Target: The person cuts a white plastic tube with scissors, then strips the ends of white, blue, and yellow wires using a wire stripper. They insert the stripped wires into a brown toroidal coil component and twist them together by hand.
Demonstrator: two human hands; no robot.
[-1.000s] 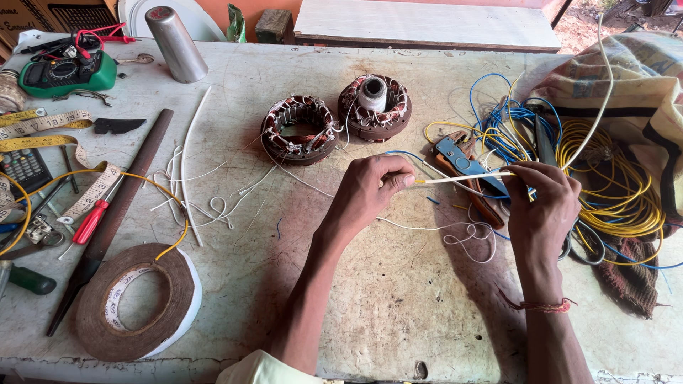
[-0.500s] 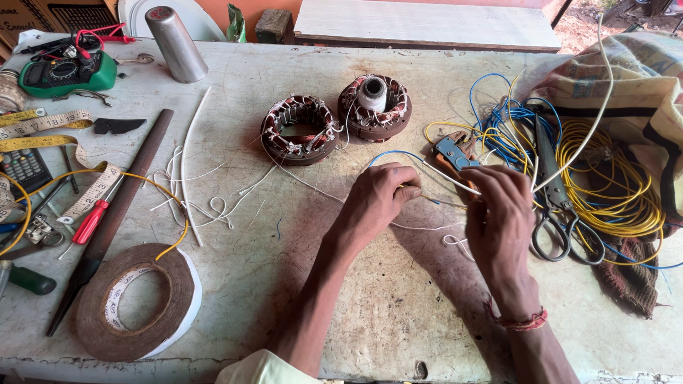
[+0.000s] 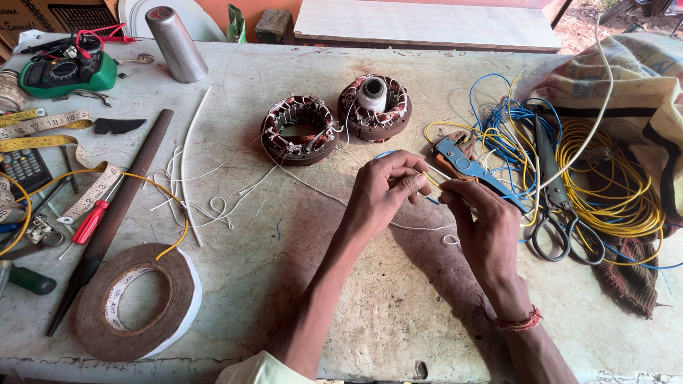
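Note:
My left hand point(image 3: 388, 188) and my right hand point(image 3: 480, 217) meet over the middle of the worn table point(image 3: 370, 313). Between their fingertips they pinch a thin yellow wire point(image 3: 431, 180) and a white thread point(image 3: 313, 186) that trails left toward a copper-wound stator point(image 3: 299, 129). A second stator point(image 3: 375, 108) with a white spool in its centre sits just behind. Blue-handled crimping pliers point(image 3: 466, 162) lie right beside my right hand's fingers.
Tangled yellow and blue wires point(image 3: 605, 185) and black scissors point(image 3: 558, 227) lie at the right on a cloth sack point(image 3: 640, 78). A big tape roll point(image 3: 135, 302), long file point(image 3: 114, 213), red screwdriver point(image 3: 89, 222), measuring tape point(image 3: 43, 122), green multimeter point(image 3: 67, 71) and metal cylinder point(image 3: 174, 34) crowd the left.
My right hand has swung in from the right, near the wire pile, to meet my left hand. The left hand stayed almost still, keeping its pinch on the thread.

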